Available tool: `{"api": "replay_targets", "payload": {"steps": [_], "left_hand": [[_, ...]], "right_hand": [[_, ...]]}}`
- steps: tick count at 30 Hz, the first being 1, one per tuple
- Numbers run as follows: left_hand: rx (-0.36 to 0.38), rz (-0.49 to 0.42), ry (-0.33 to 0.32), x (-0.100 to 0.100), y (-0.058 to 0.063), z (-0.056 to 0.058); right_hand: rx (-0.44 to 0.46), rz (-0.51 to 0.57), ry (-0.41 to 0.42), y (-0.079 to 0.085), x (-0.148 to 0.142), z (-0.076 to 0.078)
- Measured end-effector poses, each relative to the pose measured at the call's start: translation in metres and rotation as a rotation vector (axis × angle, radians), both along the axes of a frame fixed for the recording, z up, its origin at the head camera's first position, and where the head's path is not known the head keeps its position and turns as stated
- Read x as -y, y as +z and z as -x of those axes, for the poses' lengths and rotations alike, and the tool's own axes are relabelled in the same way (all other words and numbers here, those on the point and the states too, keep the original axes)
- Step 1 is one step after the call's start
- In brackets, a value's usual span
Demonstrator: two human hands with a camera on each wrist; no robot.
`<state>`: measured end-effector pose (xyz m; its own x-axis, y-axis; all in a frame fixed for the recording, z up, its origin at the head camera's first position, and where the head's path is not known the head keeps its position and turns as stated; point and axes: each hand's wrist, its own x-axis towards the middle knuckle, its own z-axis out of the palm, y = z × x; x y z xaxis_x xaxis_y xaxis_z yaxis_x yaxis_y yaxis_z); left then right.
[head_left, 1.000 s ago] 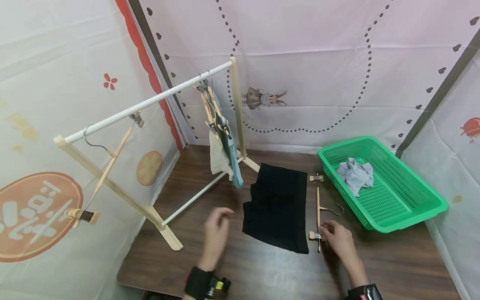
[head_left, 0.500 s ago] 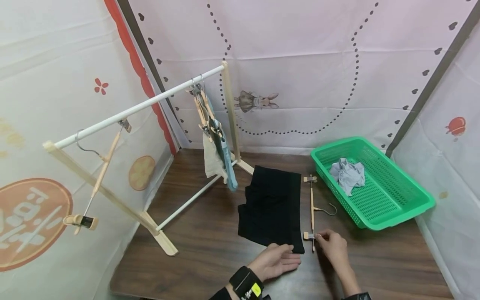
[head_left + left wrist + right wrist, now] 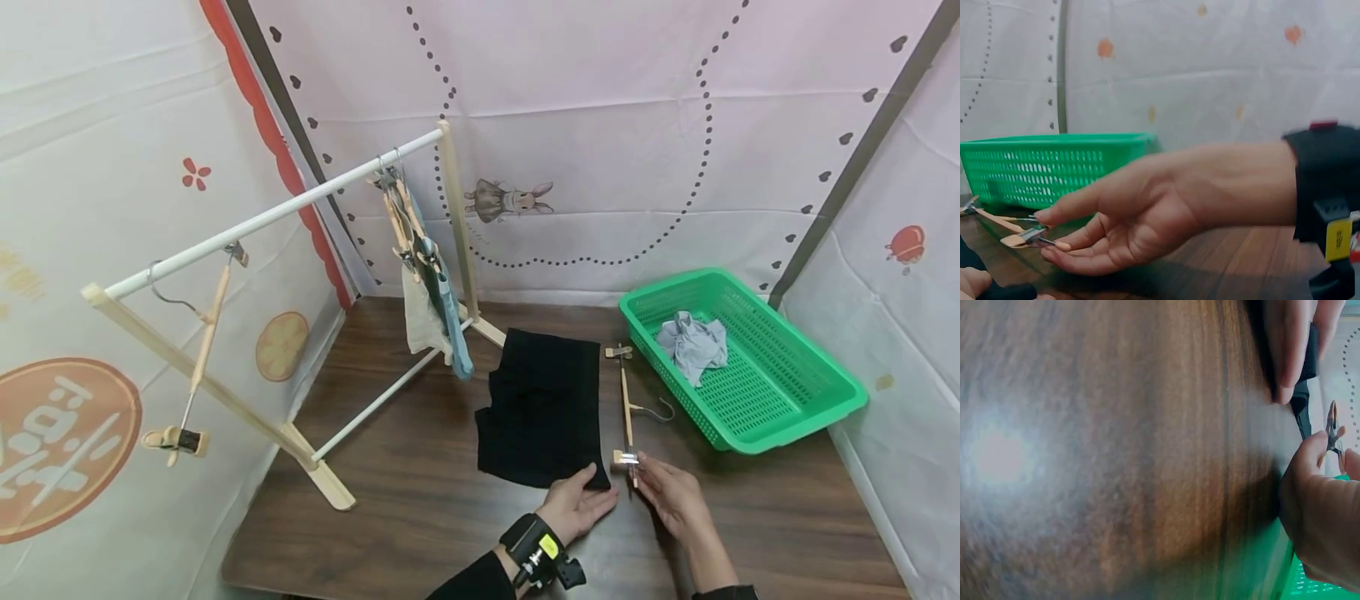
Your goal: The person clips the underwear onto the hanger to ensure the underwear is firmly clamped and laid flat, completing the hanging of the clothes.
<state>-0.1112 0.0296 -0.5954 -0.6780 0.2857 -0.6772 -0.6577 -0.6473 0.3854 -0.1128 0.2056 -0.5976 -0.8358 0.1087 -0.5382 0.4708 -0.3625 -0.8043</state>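
Note:
Black shorts (image 3: pixel 543 408) lie flat on the table, waistband to the right and legs to the left. My left hand (image 3: pixel 576 507) grips their near right corner, thumb on top and fingers underneath. Beside the waistband is a wooden clip hanger (image 3: pixel 627 408) with its metal hook pointing right. My right hand (image 3: pixel 677 498) pinches its near clip (image 3: pixel 1034 235), between thumb and fingers in the left wrist view. The right wrist view shows the clip (image 3: pixel 1334 440) raised above the thumb. The hanger's far clip (image 3: pixel 618 352) is near the waistband's far end.
A green basket (image 3: pixel 795 417) at the right holds a crumpled grey cloth (image 3: pixel 693 343). At the left stands a drying rack (image 3: pixel 281 212) with several hung garments (image 3: pixel 431 312) at its far end and a bare clip hanger (image 3: pixel 206 342) at the near end.
My left hand has come rightward from beside the shorts and taken hold of their near corner. My right hand has stayed at the near clip, now lifting that end slightly.

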Motion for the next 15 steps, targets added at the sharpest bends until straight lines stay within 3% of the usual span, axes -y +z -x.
{"api": "replay_targets", "payload": {"steps": [4,11,15], "left_hand": [[-0.088,0.112,0.028,-0.002,-0.002,0.001],[-0.162,0.15,-0.107,0.011,0.001,0.007],[-0.18,0.152,-0.109,0.014,-0.001,0.013]], "right_hand": [[0.026,0.028,0.027,-0.001,0.002,0.003],[0.053,-0.009,0.053,0.002,0.003,0.003],[0.048,0.006,0.058,0.002,0.002,0.002]]}}
